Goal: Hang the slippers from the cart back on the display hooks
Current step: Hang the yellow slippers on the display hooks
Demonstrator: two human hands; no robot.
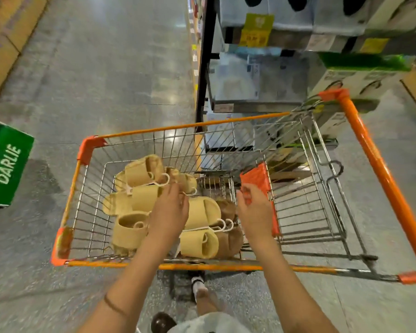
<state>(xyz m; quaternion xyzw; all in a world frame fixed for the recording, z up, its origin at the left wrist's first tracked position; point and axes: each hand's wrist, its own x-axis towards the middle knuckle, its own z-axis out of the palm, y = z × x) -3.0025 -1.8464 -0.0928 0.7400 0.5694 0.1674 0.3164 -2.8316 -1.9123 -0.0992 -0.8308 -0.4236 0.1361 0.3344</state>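
Step in hand: picking up the first pair. Tan slippers (pixel 202 210) piled inside the orange wire cart (pixel 360 140), each pair on a white hanger hook (pixel 227 224). Left hand (pixel 171 207) down over the pile, fingers loose, gripping nothing yet. Right hand (pixel 252 207) above the cart's middle, fingers loosely bent, empty. Next, probably: pinch one hanger hook, lift, turn toward the shelf (pixel 257 102) beyond the cart. No display hooks in view.

"DARLIE" runs in white capitals up the side of a green box (pixel 6 164) on the floor at nine o'clock. The yellow shelf tags (pixel 257 30) at one o'clock are too blurred to read.
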